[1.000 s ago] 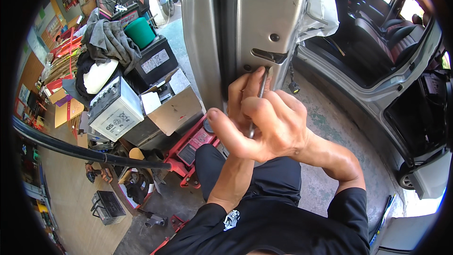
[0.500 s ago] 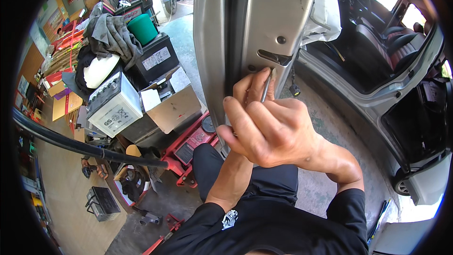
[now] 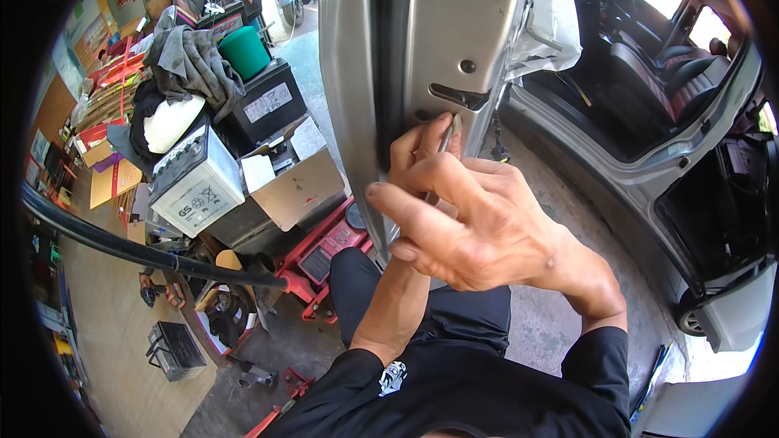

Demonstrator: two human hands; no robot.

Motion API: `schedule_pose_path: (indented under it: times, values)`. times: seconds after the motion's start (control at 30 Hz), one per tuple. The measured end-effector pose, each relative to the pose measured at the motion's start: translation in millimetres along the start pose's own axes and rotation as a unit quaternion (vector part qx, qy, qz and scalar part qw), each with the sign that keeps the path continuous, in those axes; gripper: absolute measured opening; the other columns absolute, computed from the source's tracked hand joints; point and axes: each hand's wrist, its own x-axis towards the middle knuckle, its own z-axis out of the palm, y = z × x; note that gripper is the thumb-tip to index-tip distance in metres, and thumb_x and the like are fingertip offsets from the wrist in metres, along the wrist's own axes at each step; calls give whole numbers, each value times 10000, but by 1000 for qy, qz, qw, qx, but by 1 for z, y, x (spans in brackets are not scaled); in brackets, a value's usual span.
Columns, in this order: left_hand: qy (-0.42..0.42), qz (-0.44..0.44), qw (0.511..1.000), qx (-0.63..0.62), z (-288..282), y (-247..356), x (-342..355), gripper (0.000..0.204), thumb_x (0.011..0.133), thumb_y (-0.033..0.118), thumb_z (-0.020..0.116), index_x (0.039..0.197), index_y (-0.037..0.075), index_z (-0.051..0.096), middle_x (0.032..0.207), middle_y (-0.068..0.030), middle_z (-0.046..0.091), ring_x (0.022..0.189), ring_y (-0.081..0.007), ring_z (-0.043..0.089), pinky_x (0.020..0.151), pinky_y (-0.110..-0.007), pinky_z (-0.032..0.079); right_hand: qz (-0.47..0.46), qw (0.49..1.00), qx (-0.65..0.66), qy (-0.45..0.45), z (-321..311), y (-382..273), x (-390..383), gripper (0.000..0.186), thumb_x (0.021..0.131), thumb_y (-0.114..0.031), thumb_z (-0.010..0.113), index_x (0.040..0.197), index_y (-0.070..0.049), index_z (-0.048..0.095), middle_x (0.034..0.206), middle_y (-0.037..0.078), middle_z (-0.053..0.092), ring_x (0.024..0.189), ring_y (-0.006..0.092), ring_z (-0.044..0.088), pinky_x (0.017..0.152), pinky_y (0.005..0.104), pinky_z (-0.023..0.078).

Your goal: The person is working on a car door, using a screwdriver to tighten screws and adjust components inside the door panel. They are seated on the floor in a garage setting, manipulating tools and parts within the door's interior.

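Observation:
Before me stands the silver edge of a car door (image 3: 458, 20), with a latch slot (image 3: 457, 97) and a round hole above it. Just below the slot, my left hand (image 3: 408, 154) pinches the thin metal shaft of what looks like a screwdriver (image 3: 445, 139); its fingertips are against the door edge. In front of it my right hand (image 3: 497, 223) is curled around the tool's rear end, index finger partly lifted. This hand hides the handle and most of my left palm. Exactly where the tip meets the door is unclear.
White plastic sheeting (image 3: 556, 20) hangs from the door's inner side. At right is the open car body (image 3: 600, 154). On the left are car batteries (image 3: 195, 182), an open cardboard box (image 3: 296, 186) and a red floor jack (image 3: 324, 255) with a long black handle (image 3: 146, 251).
The door edge and both hands appear slightly further left in view. My right hand has turned, and its fingers have loosened and spread a little. The shaft stays between my left fingers.

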Motion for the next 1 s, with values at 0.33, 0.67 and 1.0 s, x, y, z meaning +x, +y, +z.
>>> schedule_pose_path:
  times: [0.33, 0.67, 1.0]
  values:
    - [-1, 3, 998, 66, -7, -7, -6, 399, 1018, 224, 611, 1383, 70, 567, 1262, 5, 608, 1226, -114, 562, 1051, -184, 421, -48, 974, -220, -6, 17, -12, 8, 400, 791, -328, 765, 1119, -115, 684, 847, 16, 487, 633, 122, 527, 512, 237, 458]
    - [-32, 56, 991, 121, -13, 21, 5, 367, 1060, 205, 513, 1380, 37, 578, 1269, -87, 561, 1195, -191, 565, 1042, -275, 439, -31, 971, -237, 30, 13, -16, 9, 481, 804, -431, 776, 968, 13, 690, 641, -12, 434, 482, 93, 474, 410, 244, 355]
    - [45, 44, 987, -147, 25, -34, -4, 313, 996, 85, 652, 1302, 24, 630, 1283, -46, 536, 1165, -160, 568, 973, -302, 496, 173, 977, 117, 39, -8, -25, 20, 163, 961, -72, 634, 1102, 9, 636, 756, 105, 619, 637, 287, 663, 563, 364, 520]
